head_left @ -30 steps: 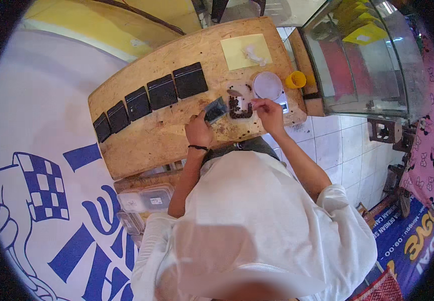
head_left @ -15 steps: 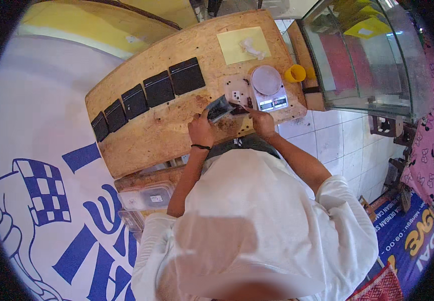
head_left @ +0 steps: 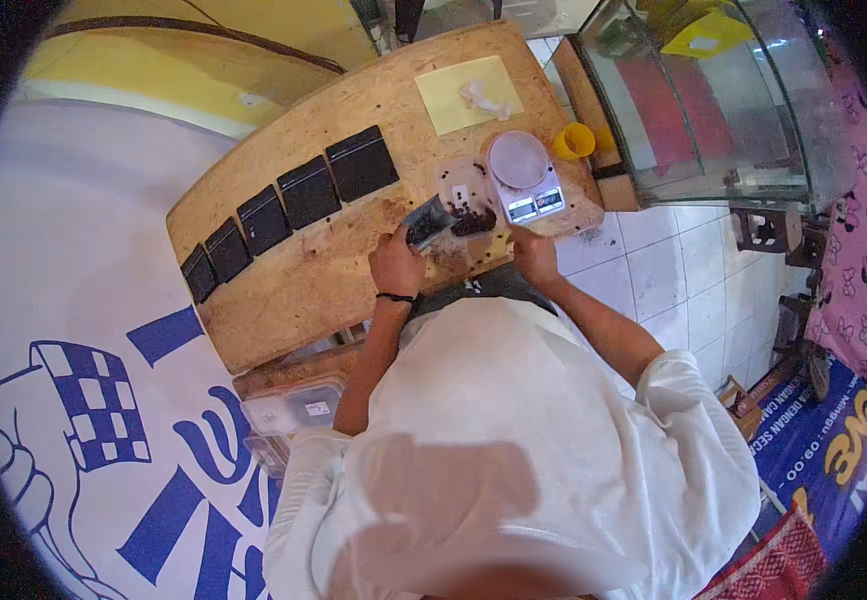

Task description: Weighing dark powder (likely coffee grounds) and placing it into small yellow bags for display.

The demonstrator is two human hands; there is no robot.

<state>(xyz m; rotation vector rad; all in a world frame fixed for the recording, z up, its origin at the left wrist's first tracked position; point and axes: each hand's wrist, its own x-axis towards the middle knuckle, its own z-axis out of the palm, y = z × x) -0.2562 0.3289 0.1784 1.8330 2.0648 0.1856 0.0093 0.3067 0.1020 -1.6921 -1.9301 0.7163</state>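
My left hand (head_left: 396,266) is closed on a dark open-topped pouch (head_left: 427,220), tilted with its mouth toward a clear shallow tray (head_left: 461,172). In that tray lies a heap of small dark pieces (head_left: 472,219), with a few scattered around it. My right hand (head_left: 535,258) is closed just to the right of the tray's near end; what its fingers hold cannot be made out. A white digital scale (head_left: 535,203) stands right beside the tray, topped by a round pale dish (head_left: 518,160).
Several flat black pouches (head_left: 362,163) lie in a row on the left of the wooden table (head_left: 303,270). Behind the tray is a yellow sheet (head_left: 443,100) with crumpled white tissue (head_left: 483,102). A yellow cup (head_left: 574,141) stands near a glass case (head_left: 713,120). Clear containers (head_left: 293,408) sit below left.
My right hand has drawn back from the pouch's mouth toward me. The pale tool seen in it before no longer shows clearly, and the dark heap is uncovered. My left hand keeps the pouch.
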